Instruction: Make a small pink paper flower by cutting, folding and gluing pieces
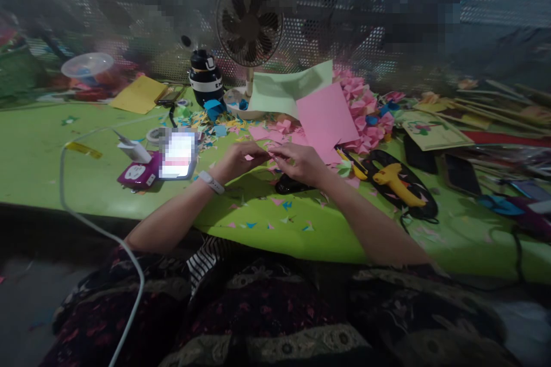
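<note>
My left hand (241, 160), with a white band on its wrist, and my right hand (299, 161) meet fingertip to fingertip over the green tabletop. Both are pinched closed on a small piece of pink paper (248, 157), largely hidden by the fingers. Beneath my right hand lies a black object (287, 184), mostly covered. A pink paper sheet (328, 117) leans just beyond, partly over a pale green sheet (284, 94). Close to my right forearm are a yellow-handled cutter (350, 161) and a yellow glue gun (398, 182) on a black oval base.
A lit phone (178, 153) and a purple power strip (138, 175) with a white cable lie on the left. At the back stand a black bottle (205, 80) and a fan (250, 26). Pink folded paper pieces (364, 106) are heaped at right; scraps litter the table.
</note>
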